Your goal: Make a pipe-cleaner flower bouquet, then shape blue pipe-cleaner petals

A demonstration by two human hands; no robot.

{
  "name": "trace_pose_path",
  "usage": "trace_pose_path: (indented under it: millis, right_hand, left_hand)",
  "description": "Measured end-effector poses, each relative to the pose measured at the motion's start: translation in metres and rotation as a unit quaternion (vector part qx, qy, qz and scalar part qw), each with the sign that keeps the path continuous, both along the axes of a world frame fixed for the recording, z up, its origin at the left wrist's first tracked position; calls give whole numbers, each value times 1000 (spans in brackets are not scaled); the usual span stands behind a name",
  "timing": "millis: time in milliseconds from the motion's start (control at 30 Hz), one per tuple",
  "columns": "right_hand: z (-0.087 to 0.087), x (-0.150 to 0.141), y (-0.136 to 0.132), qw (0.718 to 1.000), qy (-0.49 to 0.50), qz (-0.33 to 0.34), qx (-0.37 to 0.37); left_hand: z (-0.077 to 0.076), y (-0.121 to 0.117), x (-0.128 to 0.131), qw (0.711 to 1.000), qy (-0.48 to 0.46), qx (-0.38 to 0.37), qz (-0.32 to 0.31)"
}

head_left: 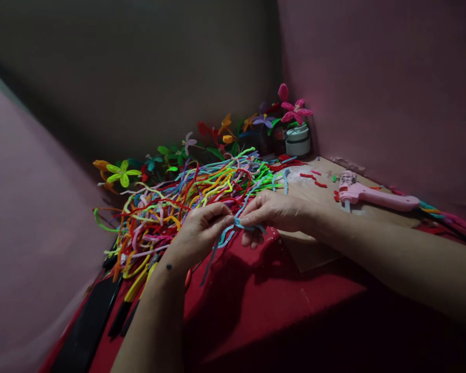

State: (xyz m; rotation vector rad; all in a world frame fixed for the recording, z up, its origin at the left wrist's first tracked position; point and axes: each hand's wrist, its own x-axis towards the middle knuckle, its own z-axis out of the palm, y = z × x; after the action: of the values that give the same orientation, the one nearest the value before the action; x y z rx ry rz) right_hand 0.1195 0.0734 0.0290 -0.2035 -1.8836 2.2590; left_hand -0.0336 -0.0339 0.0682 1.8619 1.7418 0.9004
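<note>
Light blue pipe cleaners (237, 223) meet between my two hands, bent into loops with loose ends sticking out above and below. My left hand (204, 230) pinches them from the left with thumb and forefinger. From the right, my right hand (274, 212) grips the same blue pieces close to where they cross. One darker strand (208, 264) hangs down below my left hand. Just behind my hands spreads a big heap of coloured pipe cleaners (186, 191) in red, orange, yellow, green, pink and purple.
A pink glue gun (384, 197) lies on a brown board (326, 168) at the right, near short red scraps (313, 178). Pipe-cleaner flowers (124, 173) and a white jar (297, 140) line the back. Yellow-handled pliers (135, 285) and a black flat object (87, 326) rest on the red cloth (272, 321).
</note>
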Motion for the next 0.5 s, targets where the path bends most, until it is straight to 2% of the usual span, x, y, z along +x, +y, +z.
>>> trace_pose_path:
  millis: [267, 500]
  right_hand:
    - [-3, 1, 2, 992, -49, 98, -67]
    - [-5, -1, 0, 993, -92, 74, -26]
  left_hand:
    - [0, 0, -11, 1000, 8, -22, -10]
    - [1, -2, -15, 1000, 7, -7, 8]
